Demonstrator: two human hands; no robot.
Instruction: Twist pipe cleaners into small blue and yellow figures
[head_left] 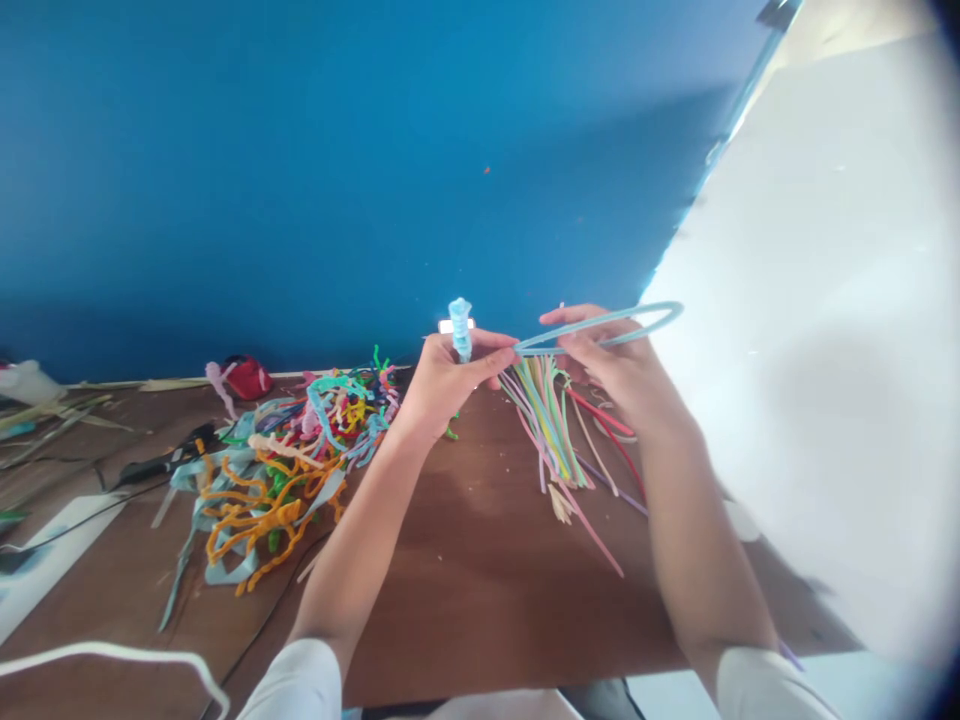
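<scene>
My left hand (457, 385) is closed, pinching the ends of a pale blue pipe cleaner (664, 308) between thumb and fingertips. That pipe cleaner is bent into a long, narrow loop reaching to the right. A light blue coiled piece (460, 325) stands upright out of the same hand, its lower end hidden by the fingers. My right hand (611, 365) has its thumb and fingers around the loop's middle. Beneath both hands lies a bundle of pastel pipe cleaners (551, 425), with red ones (619, 428) beside it.
A tangled heap of coloured pipe cleaners (300, 460) lies on the brown table (450, 600), left of my arms. Nearby are a black tool with a cord (161, 462), a red object (249, 377) and a white sheet (56, 555). A blue wall (337, 180) rises behind.
</scene>
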